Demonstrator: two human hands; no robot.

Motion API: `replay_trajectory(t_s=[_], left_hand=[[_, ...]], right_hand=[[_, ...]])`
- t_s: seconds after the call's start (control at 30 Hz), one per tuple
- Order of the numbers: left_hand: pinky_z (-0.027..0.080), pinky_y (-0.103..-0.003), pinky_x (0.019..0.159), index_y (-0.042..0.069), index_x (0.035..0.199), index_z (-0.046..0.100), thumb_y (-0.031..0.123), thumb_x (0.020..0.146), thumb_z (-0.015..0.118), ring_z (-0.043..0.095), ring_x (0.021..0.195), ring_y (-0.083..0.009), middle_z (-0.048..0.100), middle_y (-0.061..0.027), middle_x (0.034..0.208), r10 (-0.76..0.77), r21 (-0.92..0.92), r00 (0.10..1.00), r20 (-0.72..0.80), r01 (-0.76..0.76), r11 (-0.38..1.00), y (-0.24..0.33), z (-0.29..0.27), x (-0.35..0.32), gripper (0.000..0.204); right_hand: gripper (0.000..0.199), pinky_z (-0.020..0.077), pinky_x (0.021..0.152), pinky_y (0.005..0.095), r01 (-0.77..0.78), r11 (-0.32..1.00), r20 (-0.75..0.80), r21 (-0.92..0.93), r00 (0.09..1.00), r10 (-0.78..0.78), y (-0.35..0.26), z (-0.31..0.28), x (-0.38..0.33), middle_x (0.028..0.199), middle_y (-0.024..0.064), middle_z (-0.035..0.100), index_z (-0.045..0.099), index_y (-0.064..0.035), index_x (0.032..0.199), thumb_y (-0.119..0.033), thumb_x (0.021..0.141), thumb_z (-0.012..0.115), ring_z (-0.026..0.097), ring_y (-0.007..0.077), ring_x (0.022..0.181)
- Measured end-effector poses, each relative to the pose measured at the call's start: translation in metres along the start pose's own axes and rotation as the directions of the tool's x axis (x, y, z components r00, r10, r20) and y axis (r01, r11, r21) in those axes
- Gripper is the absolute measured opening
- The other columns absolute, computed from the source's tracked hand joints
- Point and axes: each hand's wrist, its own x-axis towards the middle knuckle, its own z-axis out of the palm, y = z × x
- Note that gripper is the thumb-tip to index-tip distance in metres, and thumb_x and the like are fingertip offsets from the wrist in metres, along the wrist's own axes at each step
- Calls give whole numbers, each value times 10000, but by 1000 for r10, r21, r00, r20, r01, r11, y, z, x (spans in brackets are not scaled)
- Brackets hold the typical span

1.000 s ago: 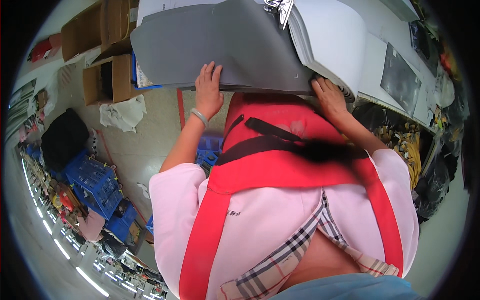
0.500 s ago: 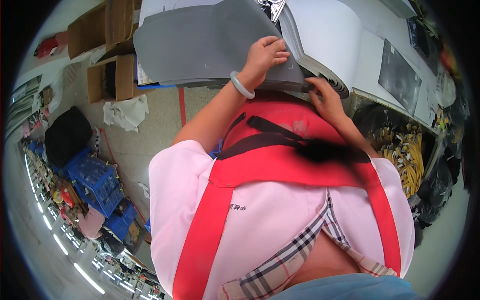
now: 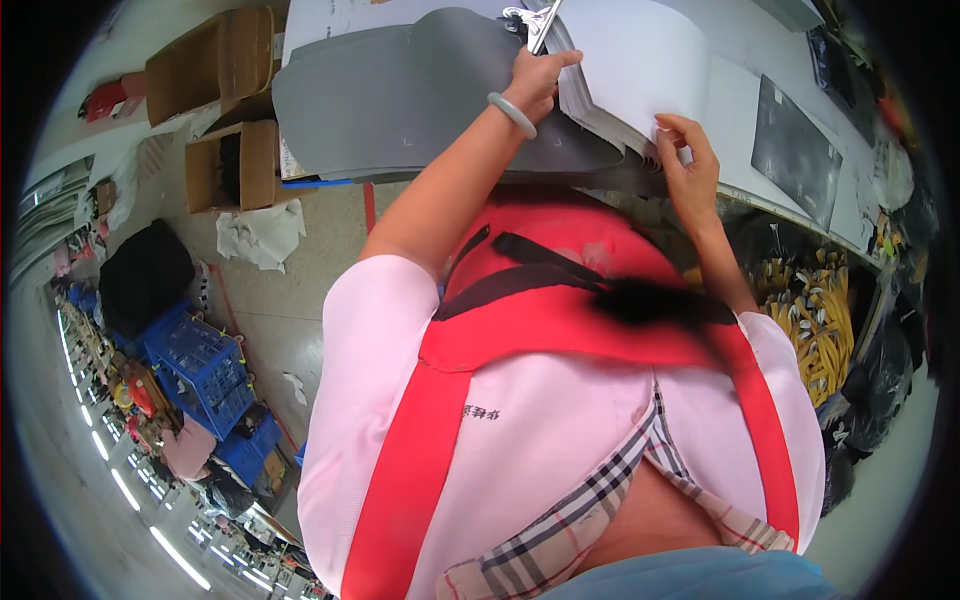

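Head view: left hand clenched on top of the gray sheet, beside the metal clip, wrist ringed by a pale bangle. Right hand pinching the near edge of the white stack, fingers curled under a few leaves. Both things straight ahead on the table, gray sheet running long to the left, stack to the right. Left hand nearer the clip; right nearer the stack's loose edge. Boxes and blue crates on the floor, left.
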Motion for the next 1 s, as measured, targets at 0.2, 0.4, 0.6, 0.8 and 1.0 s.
replay_trajectory(t_s=[0.2,0.4,0.6,0.8,1.0], left_hand=[[548,-287,703,-44,1375,375,42,777,752,654,871,-194,632,-124,1078,354,-40,929,106,-352,935,-3,63,-22,711],[453,-407,910,102,1148,651,249,799,705,548,1076,-328,575,-149,1151,462,504,645,608,-764,403,-54,154,-70,382],[398,-434,997,105,1093,677,185,824,669,512,1165,-347,561,-155,1243,342,332,372,863,-927,172,-98,155,-82,280],[376,-436,1009,107,1117,652,135,844,640,475,1212,-351,542,-131,1274,344,413,487,802,-870,270,-70,96,-83,275],[317,-449,1063,106,1255,563,178,861,654,406,1301,-343,456,-149,1377,443,697,611,656,-716,-44,-46,21,-96,411]], right_hand=[[428,436,903,337,77,994,-33,-77,996,-79,-22,-32,15,1114,76,611,600,-83,1200,-207,816,742,560,205,1006],[693,403,1010,377,-102,982,-135,-157,988,81,-14,-80,45,1300,138,550,483,-86,1362,-308,775,776,526,251,1193],[923,378,1043,374,-304,915,-435,-264,884,168,104,-108,25,1361,205,467,327,-22,1440,-286,712,829,479,302,1242],[927,382,1019,360,-408,871,-342,273,805,484,158,-126,-5,1313,189,480,324,-21,1444,-319,733,840,484,258,1203],[871,426,950,340,-416,908,-478,-46,807,345,161,-153,37,1271,169,526,474,1,1356,-499,725,805,549,231,1091]])
